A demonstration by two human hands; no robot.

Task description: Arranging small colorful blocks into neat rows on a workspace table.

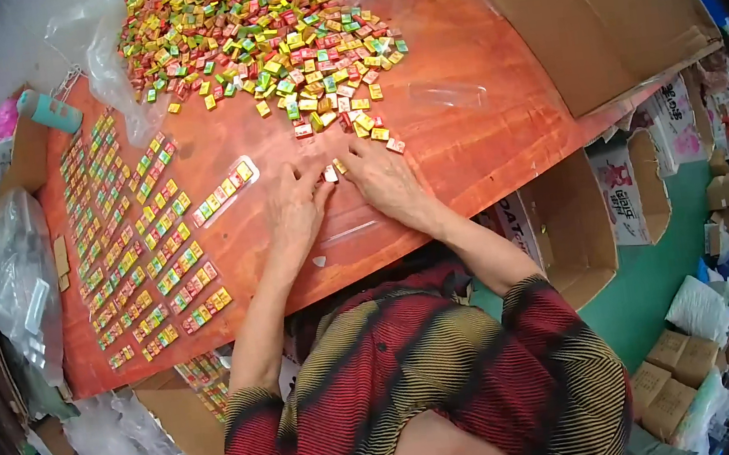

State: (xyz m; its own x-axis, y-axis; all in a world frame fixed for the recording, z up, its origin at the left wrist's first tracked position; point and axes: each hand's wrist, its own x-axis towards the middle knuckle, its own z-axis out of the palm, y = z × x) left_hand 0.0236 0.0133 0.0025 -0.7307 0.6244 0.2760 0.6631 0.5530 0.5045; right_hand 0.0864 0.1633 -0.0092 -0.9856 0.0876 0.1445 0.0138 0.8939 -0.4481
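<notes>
My left hand [294, 207] is closed, with thumb and forefinger pinching a small white-faced box [330, 174]. Close beside it, my right hand [384, 180] has its fingertips on a small yellow box [340, 166]. Just beyond my fingers spreads a big heap of tiny red, yellow, green and orange boxes [269, 44]. A clear plastic strip [350, 232] lies on the table between my forearms. Left of my left hand is a clear tray filled with a row of the little boxes [226, 191].
Many filled rows [132, 247] cover the left side of the red table [471, 128]. A blue-green cylinder [50, 111] lies at the far left. One large carton [592, 8] stands at the back right; another open carton [570, 234] sits below the table edge.
</notes>
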